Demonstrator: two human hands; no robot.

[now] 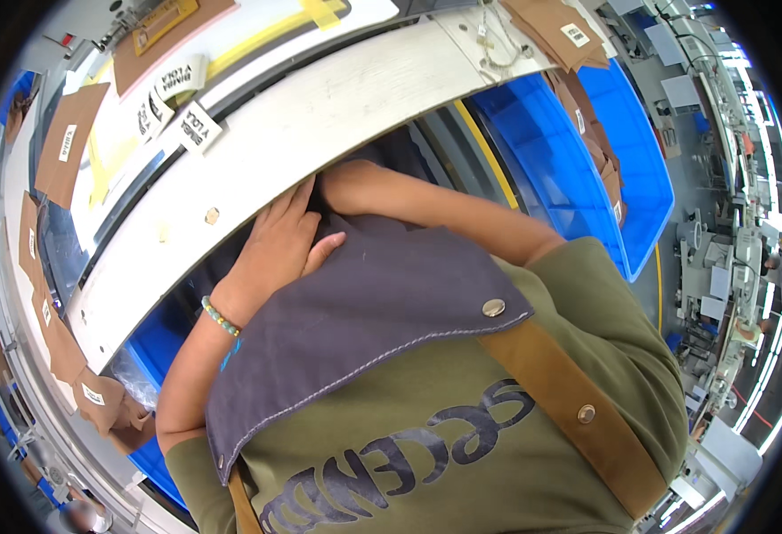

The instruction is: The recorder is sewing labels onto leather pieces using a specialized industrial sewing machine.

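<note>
nearest us, at the bottom of the frame, is an olive shirt (pixel 346 463) with dark lettering across it. over it, in the middle, hangs a dark purple-grey apron (pixel 364 294), pale stitching along its lower edge; a brown strap (pixel 578 409) with a metal snap runs from its right corner toward the lower right.

just above the center we find the left hand (pixel 279 236), lying over the apron's upper left part with its fingers straight and close together, the thumb out to the side, and the fingertips at the table's edge. a beaded bracelet (pixel 220 317) circles that wrist. beside it, the right hand (pixel 348 182) bends in at the same edge; its fingers are hidden, so we cannot tell whether they grip anything.

beyond the hands, a white table (pixel 320 125) curves from the lower left to the upper right. on it, at the upper left, we see white labels (pixel 199 131), yellow tape (pixel 257 49) and flat brown pieces (pixel 72 147); a thin chain (pixel 498 53) lies near the top right.

right of the table stand blue bins (pixel 533 156), with more brown pieces (pixel 591 133) between their walls. farthest off, along the right rim, we make out rows of workstations (pixel 720 133) and bright strip lights (pixel 769 356).
</note>
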